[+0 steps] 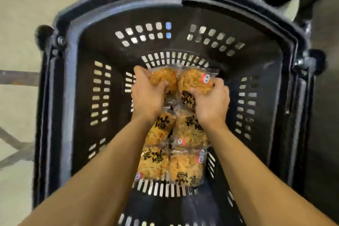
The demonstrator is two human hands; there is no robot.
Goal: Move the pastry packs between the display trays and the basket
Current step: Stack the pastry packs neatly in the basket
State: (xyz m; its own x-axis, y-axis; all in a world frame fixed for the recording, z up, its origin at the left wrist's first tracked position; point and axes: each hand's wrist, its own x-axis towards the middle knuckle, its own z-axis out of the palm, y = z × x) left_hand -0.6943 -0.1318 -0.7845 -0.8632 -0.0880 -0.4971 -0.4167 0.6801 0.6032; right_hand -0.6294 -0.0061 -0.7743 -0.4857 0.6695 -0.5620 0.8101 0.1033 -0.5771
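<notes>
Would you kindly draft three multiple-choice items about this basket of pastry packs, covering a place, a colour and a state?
1. Where do the pastry packs lie?
A. on a display tray
B. on the basket's floor
C. on the ground

2. What colour is the basket?
A. black
B. red
C. white

3. What are the hands doing?
A. hanging idle
B. gripping the rim
C. each gripping a pack

Key: 1 B, the pastry packs lie inside the basket. 2 A, its walls are black. 3 C, the left hand and the right hand each curl round one far pack.

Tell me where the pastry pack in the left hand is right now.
In the head view, the pastry pack lies at the far end of the black basket, gripped by the left hand, left of the pack held by the right hand.
</notes>
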